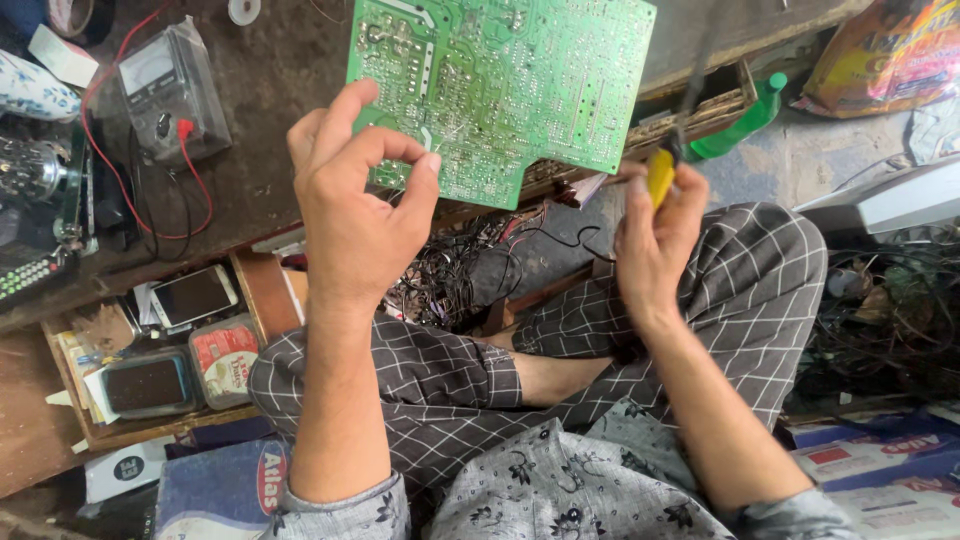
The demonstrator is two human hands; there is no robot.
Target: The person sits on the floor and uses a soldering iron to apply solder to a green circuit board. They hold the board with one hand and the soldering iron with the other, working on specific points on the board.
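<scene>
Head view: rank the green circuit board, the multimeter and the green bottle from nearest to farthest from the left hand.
1. Green circuit board: held at its lower edge by the left hand.
2. Multimeter: on the bench, up and to the left of the hand.
3. Green bottle: far right, beyond the right hand, which holds a yellow-handled tool.

1. We lose the top of the green circuit board [500,90] at the upper edge of the view.
2. Our left hand [355,215] covers the board's lower left corner, so we cannot see the fingertips behind it.
3. The yellow-handled tool [662,172] in our right hand [655,240] ends in a dark, blurred shaft; its tip cannot be told.
4. The green bottle [745,125] is partly hidden behind the bench edge.
5. The multimeter [170,90] dial markings are too small to tell.
</scene>
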